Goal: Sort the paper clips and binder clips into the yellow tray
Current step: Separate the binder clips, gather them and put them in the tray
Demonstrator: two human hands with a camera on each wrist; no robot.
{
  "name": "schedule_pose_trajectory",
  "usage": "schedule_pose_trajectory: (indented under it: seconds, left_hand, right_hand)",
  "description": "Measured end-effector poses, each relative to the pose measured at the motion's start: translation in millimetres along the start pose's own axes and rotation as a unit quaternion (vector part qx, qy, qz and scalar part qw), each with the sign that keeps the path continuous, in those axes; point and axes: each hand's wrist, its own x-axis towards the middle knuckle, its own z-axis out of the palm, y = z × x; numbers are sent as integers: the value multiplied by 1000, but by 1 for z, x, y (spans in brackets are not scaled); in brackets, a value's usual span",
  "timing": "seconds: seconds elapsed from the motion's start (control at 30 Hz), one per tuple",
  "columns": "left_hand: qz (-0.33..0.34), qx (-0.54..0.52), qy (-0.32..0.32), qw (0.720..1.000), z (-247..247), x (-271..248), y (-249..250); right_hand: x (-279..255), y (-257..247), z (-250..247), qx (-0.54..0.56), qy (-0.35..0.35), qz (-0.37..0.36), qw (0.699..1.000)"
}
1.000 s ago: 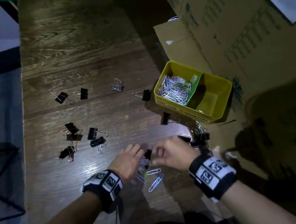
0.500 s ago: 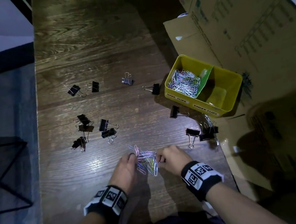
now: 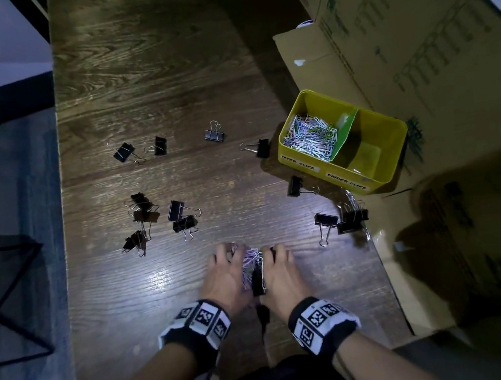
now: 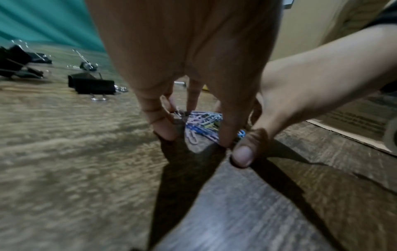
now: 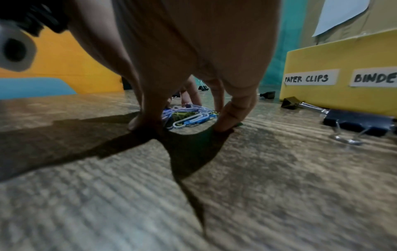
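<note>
On the bench (image 3: 142, 75), the yellow tray (image 3: 321, 172) sits right of centre. At lower centre, the left hand (image 3: 226, 275) and right hand (image 3: 280, 273) curl around the heaped paper clips (image 3: 250, 260). Best to squeeze inward and scoop underneath before lifting.

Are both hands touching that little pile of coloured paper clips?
Touching: head view shows the pile pressed between the left hand and right hand, no gap.

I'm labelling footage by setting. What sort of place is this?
Probably a storeroom or makeshift office corner: a wood-grain table stands beside big cardboard boxes, and a yellow tray hand-labelled PAPER CLIPS sits near scattered binder clips.
</note>
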Motion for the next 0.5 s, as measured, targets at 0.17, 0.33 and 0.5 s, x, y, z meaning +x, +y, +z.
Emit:
schedule_pose_trajectory:
  seconds: [0.17, 0.33, 0.5]
  left_hand:
    - [24, -36, 42, 998, 6, 5, 11]
    - [68, -82, 60, 992, -5, 13, 4]
    - [110, -65, 23, 992, -17, 21, -7]
  right_hand:
    - [8, 4, -3, 69, 0, -21, 997]
    - [19, 12, -8, 107, 1, -56, 993]
    - [27, 17, -16, 121, -7, -23, 992]
